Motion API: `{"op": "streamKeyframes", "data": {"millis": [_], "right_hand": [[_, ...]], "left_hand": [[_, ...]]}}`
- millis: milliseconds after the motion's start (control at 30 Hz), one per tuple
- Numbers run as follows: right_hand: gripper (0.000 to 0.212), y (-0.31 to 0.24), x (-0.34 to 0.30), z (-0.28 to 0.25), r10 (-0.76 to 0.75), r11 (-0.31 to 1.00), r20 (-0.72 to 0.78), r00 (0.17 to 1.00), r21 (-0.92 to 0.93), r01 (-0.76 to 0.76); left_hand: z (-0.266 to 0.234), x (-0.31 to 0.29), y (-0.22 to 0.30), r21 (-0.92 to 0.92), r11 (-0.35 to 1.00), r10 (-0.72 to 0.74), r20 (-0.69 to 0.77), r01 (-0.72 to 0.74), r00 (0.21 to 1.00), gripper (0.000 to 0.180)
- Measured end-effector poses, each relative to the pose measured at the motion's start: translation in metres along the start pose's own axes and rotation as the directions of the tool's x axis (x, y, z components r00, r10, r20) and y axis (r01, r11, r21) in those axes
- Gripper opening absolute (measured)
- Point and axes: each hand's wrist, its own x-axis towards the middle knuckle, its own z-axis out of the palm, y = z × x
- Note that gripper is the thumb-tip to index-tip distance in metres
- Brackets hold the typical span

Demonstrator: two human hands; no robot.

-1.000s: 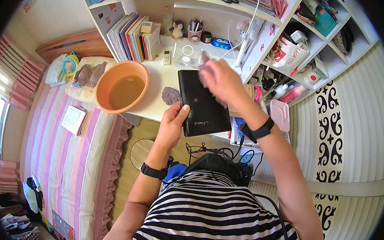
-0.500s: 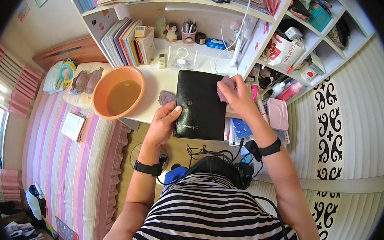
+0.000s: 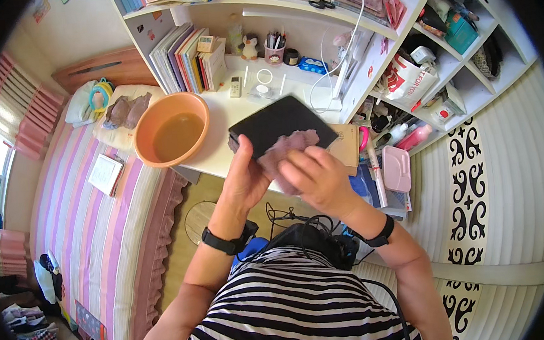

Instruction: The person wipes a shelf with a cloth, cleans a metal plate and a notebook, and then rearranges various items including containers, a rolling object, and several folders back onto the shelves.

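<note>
The left hand (image 3: 245, 178) has its grip closed on the flat black rectangular tablet (image 3: 279, 123), lifted above the white bench (image 3: 229, 119). The right hand (image 3: 314, 178) presses a crumpled mauve cloth (image 3: 283, 151) on its face. Best wiped with light, even strokes, the tablet well supported.

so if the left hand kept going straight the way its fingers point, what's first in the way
Probably the black flat pad it already grips: the left hand points up and away toward the white desk. Past the pad, likely the desk's back clutter, though depth is unclear.
</note>
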Motion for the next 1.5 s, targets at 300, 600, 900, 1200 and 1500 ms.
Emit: {"op": "streamKeyframes", "data": {"millis": [300,600,900,1200,1500], "right_hand": [[0.055,0.063,0.010,0.006,0.283,0.959,0.081,0.956,-0.032,-0.281],[0.048,0.018,0.020,0.033,0.305,0.860,0.252,0.919,0.341,-0.379],[0.051,0.022,0.026,0.006,0.553,-0.188,0.749,0.365,0.538,-0.821],[0.050,0.023,0.008,0.004,0.568,-0.302,0.712,0.413,0.647,-0.700],[0.041,0.021,-0.001,0.012,0.636,-0.207,0.622,0.457,0.707,-0.676]], "left_hand": [[-0.025,-0.005,0.000,0.058,0.997,0.066,-0.143,-0.059,0.988,0.082],[-0.013,-0.009,-0.029,0.355,0.923,0.209,-0.137,-0.149,0.968,0.074],[0.000,-0.009,-0.023,0.912,0.230,0.321,0.257,-0.339,0.911,0.121],[0.004,-0.006,-0.017,0.839,0.410,0.227,0.287,-0.358,0.931,0.153],[0.031,-0.016,0.002,0.924,-0.098,0.147,0.381,-0.370,0.913,0.147]]}}
